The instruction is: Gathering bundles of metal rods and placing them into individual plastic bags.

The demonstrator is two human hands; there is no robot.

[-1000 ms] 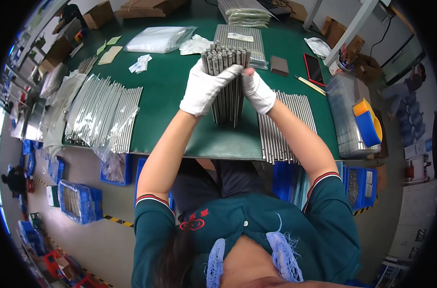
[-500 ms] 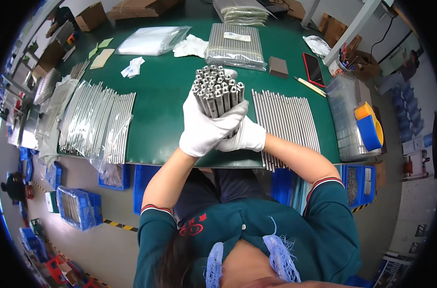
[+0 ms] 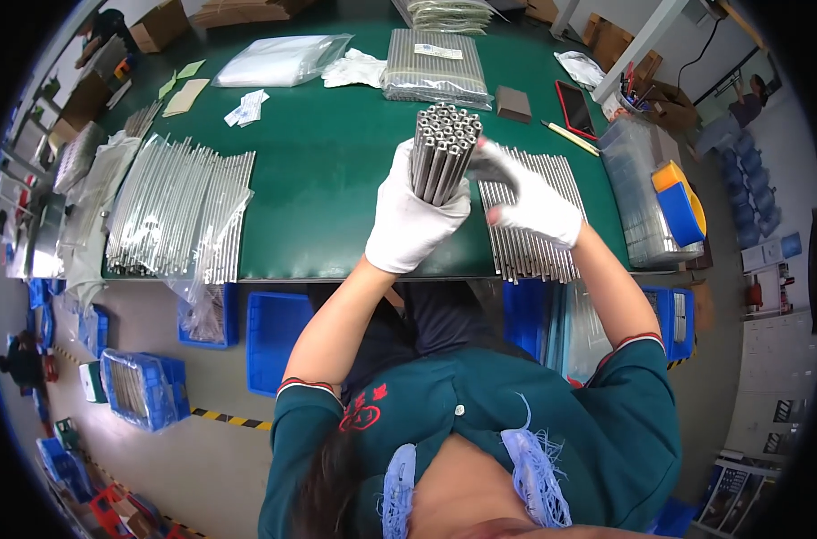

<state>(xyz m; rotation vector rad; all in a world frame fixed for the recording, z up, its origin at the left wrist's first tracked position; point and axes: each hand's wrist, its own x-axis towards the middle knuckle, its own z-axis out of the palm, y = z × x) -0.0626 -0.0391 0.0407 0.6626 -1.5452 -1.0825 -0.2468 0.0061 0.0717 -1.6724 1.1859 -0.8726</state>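
Note:
A bundle of metal rods (image 3: 444, 148) stands upright in my left hand (image 3: 415, 220), which wears a white glove and is wrapped round the rods below their hollow upper ends. Beside the bundle, my gloved right hand (image 3: 541, 202) is open, its fingers and thumb spread toward the rods. Bare fingertips show at the glove's end. Whether those fingers touch the bundle I cannot tell. Under and around the right hand, a row of similar metal rods (image 3: 527, 256) lies side by side on the green table (image 3: 323, 193).
Plastic-wrapped rods (image 3: 170, 211) lie at the left. Farther back are a clear bag (image 3: 278, 63), a white cloth (image 3: 354, 69) and a wrapped rod pack (image 3: 438, 72). A brown block (image 3: 513, 103), a phone (image 3: 576, 110), a knife (image 3: 570, 136) and a clear bin with tape rolls (image 3: 637, 198) are at the right.
My right hand has come off the bundle and moved right with its fingers spread. The left hand keeps the rods, now shifted a little to the right.

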